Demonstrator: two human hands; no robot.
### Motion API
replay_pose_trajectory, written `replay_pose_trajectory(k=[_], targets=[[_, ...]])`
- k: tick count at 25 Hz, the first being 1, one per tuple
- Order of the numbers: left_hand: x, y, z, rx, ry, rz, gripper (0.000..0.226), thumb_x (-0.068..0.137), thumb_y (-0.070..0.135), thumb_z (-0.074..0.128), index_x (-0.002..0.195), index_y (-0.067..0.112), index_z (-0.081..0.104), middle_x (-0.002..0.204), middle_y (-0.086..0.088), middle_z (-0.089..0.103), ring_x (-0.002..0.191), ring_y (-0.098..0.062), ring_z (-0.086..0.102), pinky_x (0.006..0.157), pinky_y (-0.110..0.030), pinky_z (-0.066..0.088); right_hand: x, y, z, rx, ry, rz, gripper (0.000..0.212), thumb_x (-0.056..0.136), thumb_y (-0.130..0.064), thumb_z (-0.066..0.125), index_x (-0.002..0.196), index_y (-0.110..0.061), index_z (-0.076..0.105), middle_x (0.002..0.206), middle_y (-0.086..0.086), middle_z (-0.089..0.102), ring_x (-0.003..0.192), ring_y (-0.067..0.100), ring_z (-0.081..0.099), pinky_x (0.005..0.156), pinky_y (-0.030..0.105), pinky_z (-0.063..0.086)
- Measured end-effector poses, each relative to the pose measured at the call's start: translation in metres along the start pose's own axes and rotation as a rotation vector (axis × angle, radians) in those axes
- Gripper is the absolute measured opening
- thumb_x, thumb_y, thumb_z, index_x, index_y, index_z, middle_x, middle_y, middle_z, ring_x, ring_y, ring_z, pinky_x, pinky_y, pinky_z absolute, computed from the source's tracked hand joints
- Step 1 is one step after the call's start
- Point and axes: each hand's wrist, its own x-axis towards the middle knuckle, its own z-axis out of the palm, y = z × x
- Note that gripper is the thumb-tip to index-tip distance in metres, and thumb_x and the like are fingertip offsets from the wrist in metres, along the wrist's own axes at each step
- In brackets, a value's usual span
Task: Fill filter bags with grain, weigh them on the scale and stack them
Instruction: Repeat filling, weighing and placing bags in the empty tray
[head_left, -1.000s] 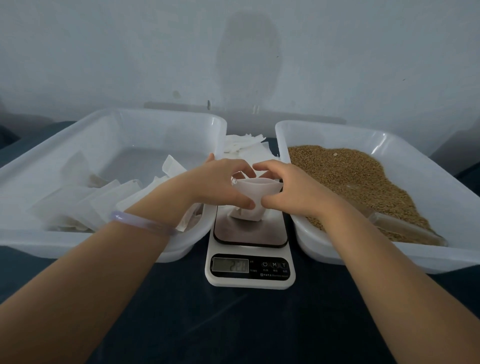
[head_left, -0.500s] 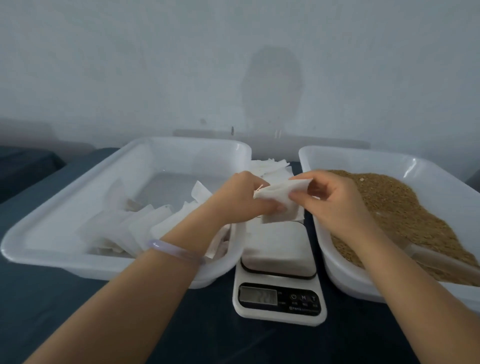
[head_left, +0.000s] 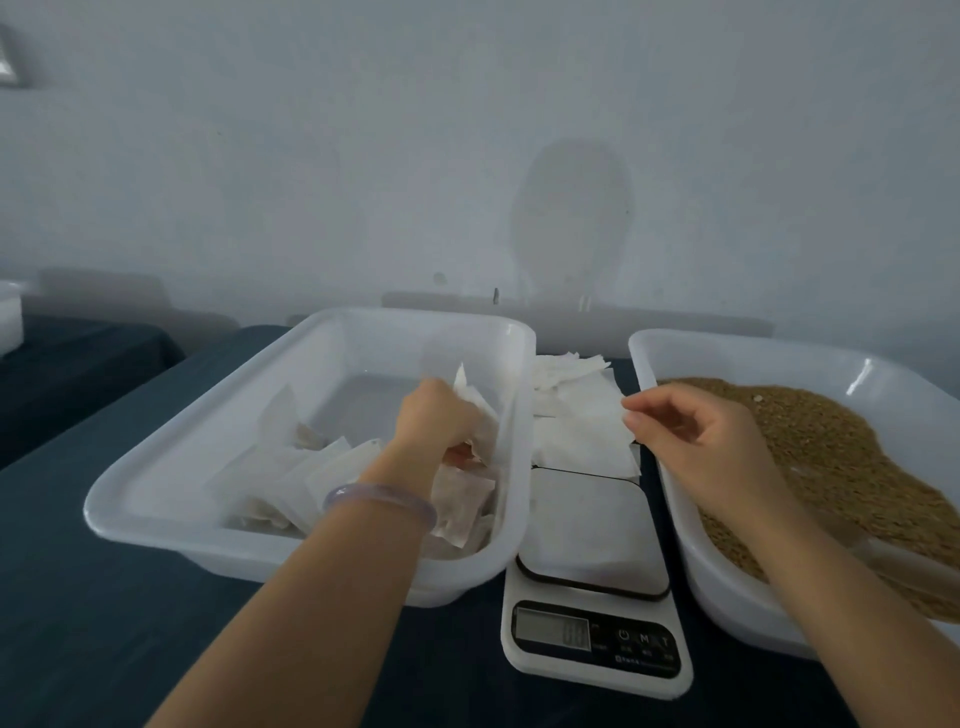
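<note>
My left hand (head_left: 434, 415) is inside the left white tub (head_left: 156, 499) and grips a filled filter bag (head_left: 480, 415) low over several other filled bags (head_left: 291, 473) lying there. My right hand (head_left: 691, 436) hovers between the scale and the grain tub with loosely curled fingers; its fingertips sit at the right edge of the pile of empty filter bags (head_left: 576, 415) and hold nothing that I can see. The white scale (head_left: 592, 525) stands in front between the tubs with a bare plate. Brown grain (head_left: 841, 457) fills the right tub (head_left: 727, 577).
A translucent scoop (head_left: 898, 564) lies in the grain near the front of the right tub. The tubs and the scale stand on a dark blue cloth (head_left: 104, 623). A pale wall rises close behind them.
The bag was lifted off the scale with both hands. My left hand carried it left into the tub, and my right hand let go and stayed near the empty bags.
</note>
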Motion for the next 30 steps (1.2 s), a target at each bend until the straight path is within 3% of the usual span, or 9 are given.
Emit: replay_pose_trajectory(k=[3,8,11,13,16,19,22,26,30], targets=[[0.005,-0.006,0.004,0.007,-0.054,-0.082,0.011,0.078,-0.001,0.059,0.068,-0.002,0.058,0.052,-0.013,0.065,0.054,-0.026,0.067,0.060,-0.037,0.060,0.000,0.001,0.000,-0.026,-0.020,0.010,0.017,0.085,-0.013,0.067,0.085,-0.030,0.068,0.082,-0.009,0.069,0.076,0.006,0.063,0.070,0.016,0.050],[0.008,-0.012,0.006,0.195,0.034,0.055,0.014,0.083,0.010,0.061,0.080,-0.004,0.061,0.089,-0.018,0.070,0.089,-0.034,0.068,0.070,-0.030,0.053,0.000,0.002,0.001,-0.073,-0.052,0.009,0.022,0.085,-0.013,0.067,0.083,-0.035,0.067,0.078,-0.012,0.069,0.073,0.002,0.063,0.070,0.019,0.051],[0.009,-0.010,0.006,0.029,-0.080,-0.008,0.015,0.085,-0.003,0.054,0.091,-0.009,0.067,0.083,-0.023,0.071,0.076,-0.034,0.070,0.072,-0.043,0.059,0.000,0.002,0.001,-0.075,-0.058,0.019,0.021,0.084,-0.011,0.067,0.082,-0.032,0.068,0.073,-0.011,0.068,0.068,0.001,0.061,0.064,0.012,0.048],[0.007,-0.009,0.005,0.111,-0.090,0.001,0.016,0.084,-0.002,0.054,0.090,-0.009,0.068,0.083,-0.021,0.071,0.072,-0.031,0.070,0.072,-0.040,0.059,-0.001,0.001,0.002,-0.081,-0.062,0.031,0.020,0.084,-0.010,0.067,0.081,-0.030,0.069,0.071,-0.010,0.068,0.066,0.000,0.060,0.063,0.010,0.046],[-0.002,-0.006,0.005,0.360,-0.009,0.138,0.016,0.082,0.003,0.055,0.094,-0.005,0.061,0.099,-0.019,0.067,0.092,-0.034,0.064,0.070,-0.030,0.051,0.000,-0.002,0.004,-0.153,-0.127,0.047,0.017,0.085,-0.012,0.066,0.088,-0.029,0.068,0.077,-0.012,0.068,0.071,0.000,0.061,0.067,0.014,0.050],[-0.008,0.001,0.008,0.468,0.096,0.275,0.029,0.083,0.006,0.051,0.112,0.007,0.051,0.116,-0.013,0.052,0.103,-0.033,0.056,0.076,-0.034,0.043,0.012,-0.003,0.006,-0.363,-0.247,0.057,0.025,0.089,-0.023,0.062,0.114,-0.022,0.065,0.091,-0.017,0.064,0.082,-0.004,0.058,0.070,0.007,0.043],[-0.014,0.011,0.012,0.375,0.199,0.482,0.034,0.086,0.007,0.049,0.119,0.014,0.049,0.117,-0.007,0.047,0.103,-0.027,0.052,0.074,-0.034,0.042,0.034,-0.004,0.022,-0.625,-0.437,0.126,0.040,0.095,-0.028,0.052,0.133,-0.017,0.050,0.122,-0.002,0.058,0.107,0.014,0.056,0.087,0.024,0.045],[-0.024,0.017,0.020,0.208,0.065,0.776,0.020,0.089,0.011,0.054,0.105,0.017,0.063,0.102,0.001,0.059,0.095,-0.015,0.052,0.082,-0.025,0.042,0.061,0.004,0.061,-0.843,-0.737,0.304,0.043,0.094,-0.010,0.044,0.137,-0.009,0.042,0.138,0.011,0.046,0.121,0.026,0.048,0.099,0.032,0.040],[-0.024,0.013,0.027,0.230,-0.053,0.889,0.016,0.090,0.016,0.054,0.102,0.020,0.064,0.096,0.009,0.059,0.091,-0.008,0.051,0.081,-0.022,0.042,0.071,0.026,0.081,-0.939,-0.931,0.408,0.036,0.096,-0.014,0.044,0.131,-0.008,0.049,0.134,0.013,0.050,0.103,0.021,0.047,0.099,0.035,0.039]])
